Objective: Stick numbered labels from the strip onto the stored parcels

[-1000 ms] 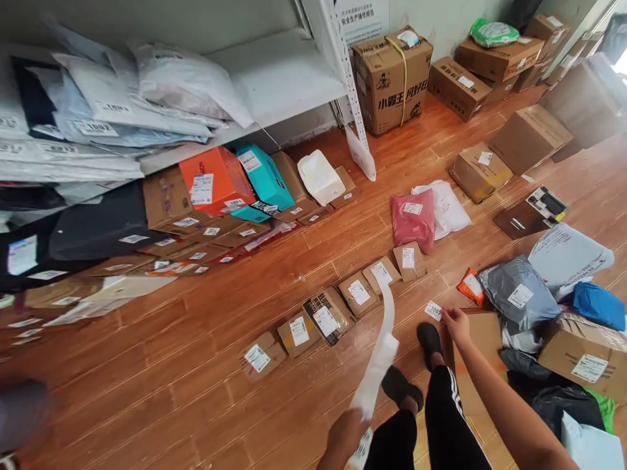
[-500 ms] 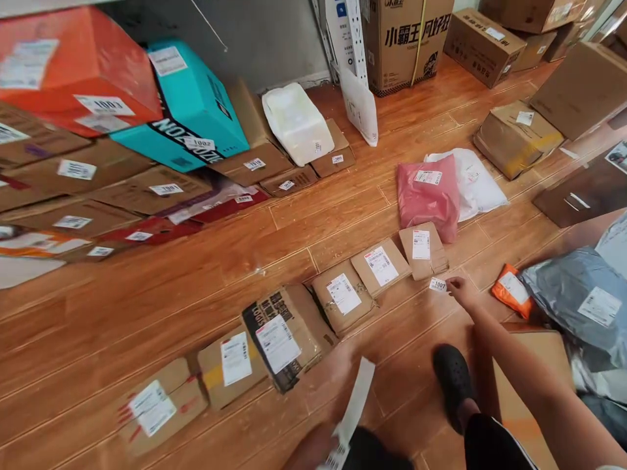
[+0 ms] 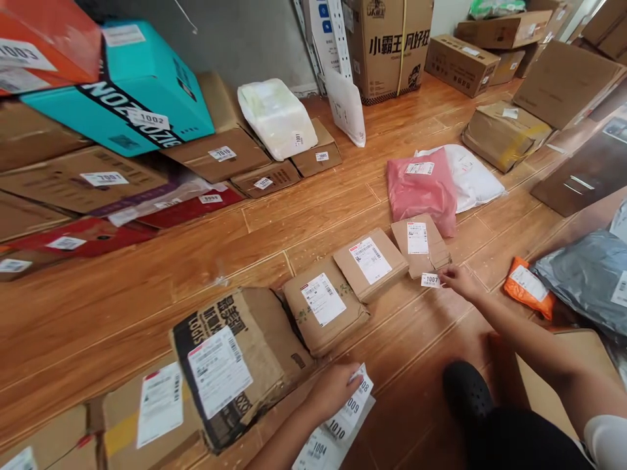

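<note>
Pinched in my right hand [image 3: 458, 282] is a small white sticker label [image 3: 430, 280] printed 1007. It is at the near edge of a small cardboard parcel [image 3: 416, 243] with a shipping label; whether it touches the box I cannot tell. My left hand [image 3: 336, 390], lower and nearer to me, grips a strip of number labels [image 3: 337, 427] reading 1009, 1010 and 1004 among others. Beside that hand lies a brown box with black printing [image 3: 264, 346]. Two flat cardboard parcels, one greenish-marked [image 3: 304, 326] and one plain [image 3: 343, 258], lie between my hands in the row.
Stacked labelled boxes, including a turquoise box [image 3: 161, 85], line the left side. A pink bag [image 3: 416, 189] and a white bag [image 3: 477, 186] lie beyond the row. An orange packet [image 3: 526, 303] and a grey bag [image 3: 582, 281] are at right. My dark shoe [image 3: 467, 391] is on the wooden floor.
My left hand has risen into fuller view with the label strip, which shows more of its numbers. My right hand has brought the 1007 label closer to the small parcel. The view has shifted.
</note>
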The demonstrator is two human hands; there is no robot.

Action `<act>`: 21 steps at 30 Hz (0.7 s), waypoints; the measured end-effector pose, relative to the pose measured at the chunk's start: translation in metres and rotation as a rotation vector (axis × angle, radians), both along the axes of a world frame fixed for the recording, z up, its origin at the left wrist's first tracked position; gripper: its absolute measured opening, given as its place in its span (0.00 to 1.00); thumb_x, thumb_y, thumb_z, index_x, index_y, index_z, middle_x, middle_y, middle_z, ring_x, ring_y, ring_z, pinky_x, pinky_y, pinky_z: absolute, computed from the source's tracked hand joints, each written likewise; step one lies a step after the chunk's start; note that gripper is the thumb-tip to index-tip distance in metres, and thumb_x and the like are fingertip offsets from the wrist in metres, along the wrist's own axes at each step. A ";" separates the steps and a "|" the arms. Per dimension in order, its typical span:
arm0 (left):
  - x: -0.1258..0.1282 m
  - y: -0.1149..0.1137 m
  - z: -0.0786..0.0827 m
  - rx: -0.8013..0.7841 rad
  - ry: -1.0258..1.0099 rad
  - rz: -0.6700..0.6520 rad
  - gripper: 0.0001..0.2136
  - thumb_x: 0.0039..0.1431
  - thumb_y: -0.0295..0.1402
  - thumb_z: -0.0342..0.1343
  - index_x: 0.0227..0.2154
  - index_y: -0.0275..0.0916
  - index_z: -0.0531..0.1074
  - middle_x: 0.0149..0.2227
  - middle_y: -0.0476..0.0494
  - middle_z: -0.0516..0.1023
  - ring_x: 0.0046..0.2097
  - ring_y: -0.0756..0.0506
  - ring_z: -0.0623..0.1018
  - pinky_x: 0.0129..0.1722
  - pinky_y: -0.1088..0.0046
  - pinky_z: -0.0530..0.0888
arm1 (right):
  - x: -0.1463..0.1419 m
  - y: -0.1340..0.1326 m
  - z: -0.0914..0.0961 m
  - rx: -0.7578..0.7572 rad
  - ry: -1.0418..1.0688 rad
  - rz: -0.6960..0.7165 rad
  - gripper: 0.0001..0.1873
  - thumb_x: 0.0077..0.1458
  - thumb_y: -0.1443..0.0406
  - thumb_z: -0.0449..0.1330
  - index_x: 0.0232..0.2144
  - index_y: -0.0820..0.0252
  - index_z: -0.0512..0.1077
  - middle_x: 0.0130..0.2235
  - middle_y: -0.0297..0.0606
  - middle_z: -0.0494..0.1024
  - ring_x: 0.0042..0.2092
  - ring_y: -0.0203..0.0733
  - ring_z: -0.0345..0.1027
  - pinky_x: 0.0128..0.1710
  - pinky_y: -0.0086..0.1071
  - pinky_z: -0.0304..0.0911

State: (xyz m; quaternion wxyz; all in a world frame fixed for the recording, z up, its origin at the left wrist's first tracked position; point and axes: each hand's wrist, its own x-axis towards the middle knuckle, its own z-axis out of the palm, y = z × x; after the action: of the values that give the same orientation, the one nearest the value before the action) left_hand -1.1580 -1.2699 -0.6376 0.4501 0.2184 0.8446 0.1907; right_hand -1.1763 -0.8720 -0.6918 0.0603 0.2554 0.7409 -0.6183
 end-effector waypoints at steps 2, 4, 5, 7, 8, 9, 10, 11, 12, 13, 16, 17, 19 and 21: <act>0.008 -0.004 0.000 -0.021 -0.014 0.002 0.11 0.61 0.34 0.45 0.26 0.41 0.70 0.29 0.49 0.76 0.32 0.47 0.74 0.33 0.74 0.61 | 0.001 -0.002 -0.003 -0.006 -0.004 0.022 0.06 0.44 0.63 0.68 0.24 0.61 0.77 0.26 0.36 0.79 0.28 0.38 0.72 0.28 0.31 0.70; 0.015 -0.006 -0.003 -0.015 -0.031 0.015 0.11 0.62 0.34 0.45 0.28 0.40 0.70 0.31 0.48 0.77 0.34 0.47 0.75 0.35 0.75 0.62 | 0.002 -0.002 -0.008 -0.002 -0.008 0.036 0.06 0.44 0.64 0.67 0.24 0.61 0.77 0.25 0.36 0.79 0.27 0.38 0.72 0.28 0.31 0.69; 0.019 -0.007 -0.004 -0.010 -0.037 0.018 0.11 0.62 0.34 0.45 0.29 0.40 0.70 0.32 0.48 0.78 0.35 0.47 0.75 0.35 0.75 0.63 | 0.002 -0.002 -0.012 0.003 -0.010 0.040 0.05 0.44 0.64 0.67 0.24 0.61 0.76 0.25 0.36 0.79 0.27 0.38 0.72 0.27 0.31 0.69; 0.024 -0.006 -0.006 -0.009 -0.047 0.015 0.10 0.62 0.34 0.46 0.30 0.40 0.71 0.33 0.47 0.78 0.37 0.46 0.76 0.36 0.75 0.63 | 0.002 0.000 -0.019 0.018 -0.015 0.042 0.04 0.44 0.65 0.66 0.24 0.61 0.76 0.24 0.36 0.79 0.26 0.38 0.71 0.27 0.31 0.69; 0.025 -0.006 -0.007 -0.012 -0.053 0.012 0.10 0.62 0.34 0.46 0.30 0.40 0.71 0.33 0.46 0.79 0.38 0.46 0.76 0.37 0.74 0.63 | 0.002 0.000 -0.023 0.027 -0.018 0.042 0.04 0.44 0.65 0.66 0.24 0.61 0.76 0.24 0.37 0.79 0.26 0.38 0.71 0.27 0.31 0.68; 0.027 -0.005 -0.007 -0.019 -0.060 0.007 0.10 0.62 0.34 0.46 0.31 0.40 0.71 0.34 0.46 0.79 0.38 0.45 0.76 0.37 0.74 0.64 | 0.002 0.000 -0.027 0.035 -0.019 0.042 0.04 0.44 0.65 0.66 0.24 0.61 0.76 0.24 0.37 0.79 0.26 0.38 0.72 0.27 0.31 0.69; 0.028 -0.004 -0.006 -0.025 -0.067 0.001 0.10 0.62 0.34 0.46 0.32 0.40 0.72 0.35 0.46 0.80 0.39 0.45 0.77 0.37 0.74 0.64 | 0.002 0.000 -0.031 0.044 -0.020 0.041 0.05 0.45 0.64 0.65 0.24 0.61 0.76 0.24 0.37 0.79 0.26 0.39 0.72 0.27 0.31 0.69; 0.028 -0.002 -0.005 -0.031 -0.073 -0.010 0.10 0.62 0.34 0.46 0.33 0.40 0.72 0.36 0.45 0.80 0.39 0.45 0.77 0.37 0.74 0.64 | 0.003 0.000 -0.034 0.054 -0.019 0.040 0.05 0.45 0.64 0.65 0.25 0.61 0.76 0.25 0.37 0.79 0.26 0.39 0.72 0.27 0.31 0.69; 0.029 -0.001 -0.003 -0.038 -0.077 -0.023 0.10 0.63 0.34 0.46 0.34 0.40 0.72 0.37 0.45 0.80 0.40 0.45 0.77 0.38 0.74 0.65 | 0.003 0.000 -0.037 0.066 -0.016 0.039 0.06 0.45 0.63 0.65 0.25 0.61 0.76 0.25 0.37 0.79 0.26 0.39 0.72 0.27 0.31 0.69; 0.029 0.000 -0.002 -0.047 -0.079 -0.037 0.11 0.63 0.35 0.45 0.34 0.40 0.72 0.38 0.44 0.80 0.41 0.45 0.77 0.39 0.74 0.65 | 0.004 0.000 -0.040 0.082 -0.012 0.038 0.06 0.46 0.63 0.65 0.25 0.60 0.75 0.25 0.37 0.79 0.26 0.40 0.72 0.27 0.32 0.69; 0.030 0.002 0.000 -0.073 -0.074 -0.066 0.12 0.63 0.35 0.44 0.34 0.40 0.72 0.38 0.43 0.80 0.42 0.44 0.77 0.39 0.74 0.65 | 0.005 0.000 -0.047 0.160 0.015 0.028 0.06 0.43 0.62 0.66 0.23 0.59 0.74 0.23 0.35 0.78 0.25 0.40 0.71 0.26 0.32 0.66; 0.030 0.002 -0.001 -0.083 -0.072 -0.068 0.12 0.63 0.36 0.44 0.34 0.40 0.72 0.38 0.43 0.80 0.41 0.44 0.77 0.39 0.73 0.65 | 0.005 0.001 -0.050 0.199 0.029 0.019 0.07 0.41 0.62 0.67 0.22 0.58 0.74 0.23 0.35 0.77 0.25 0.41 0.70 0.27 0.32 0.65; 0.031 0.003 -0.005 -0.091 -0.072 -0.060 0.12 0.63 0.37 0.44 0.33 0.40 0.72 0.37 0.43 0.80 0.41 0.43 0.77 0.39 0.73 0.65 | 0.005 0.002 -0.056 0.286 0.063 -0.010 0.09 0.37 0.62 0.69 0.20 0.57 0.72 0.22 0.34 0.76 0.26 0.42 0.69 0.28 0.32 0.63; 0.033 0.004 -0.011 -0.083 -0.074 -0.027 0.12 0.63 0.38 0.45 0.32 0.41 0.72 0.36 0.44 0.80 0.41 0.43 0.77 0.39 0.73 0.65 | 0.003 0.002 -0.064 0.368 0.097 -0.056 0.12 0.37 0.59 0.69 0.20 0.56 0.71 0.23 0.35 0.76 0.28 0.43 0.69 0.31 0.34 0.62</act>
State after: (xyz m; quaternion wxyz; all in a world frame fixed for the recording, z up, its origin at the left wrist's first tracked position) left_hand -1.1249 -1.2660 -0.6484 0.4924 0.2035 0.8314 0.1575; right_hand -1.1736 -0.8699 -0.7555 -0.0404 0.2522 0.8361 -0.4854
